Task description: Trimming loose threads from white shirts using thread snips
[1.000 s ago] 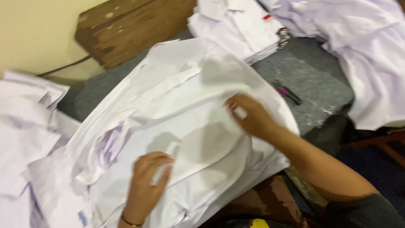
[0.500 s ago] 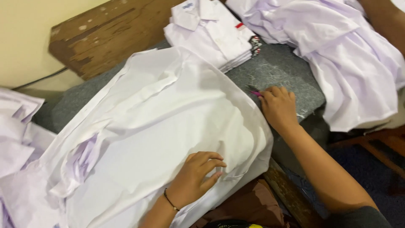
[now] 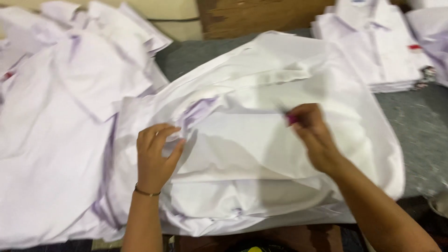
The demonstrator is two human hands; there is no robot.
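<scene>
**A:** What are the fingers doing?

**B:** The left hand (image 3: 154,158) has its fingers (image 3: 161,135) curled, pinching a fold of the large white cotton shirt (image 3: 261,140) spread across the work surface. A thin bracelet sits on that wrist. The right hand (image 3: 312,137) is clenched around a small pink tool (image 3: 291,119), held at the fingertips and touching the shirt near its middle; blur hides what kind of tool it is.

**A:** Where does the shirt lie relative to both hands?

**B:** Directly beneath them. The left hand grips its left part, the right hand rests on its centre, and the cloth runs on past both towards the near edge.

**A:** And around the shirt?

**B:** It lies on a grey felt-covered table (image 3: 420,126). Left of the shirt, touching it, is a loose heap of white garments (image 3: 60,116). Beyond its far right corner stands a neat stack of folded white shirts (image 3: 373,51). Behind the shirt is a worn brown wooden board (image 3: 252,16).
</scene>
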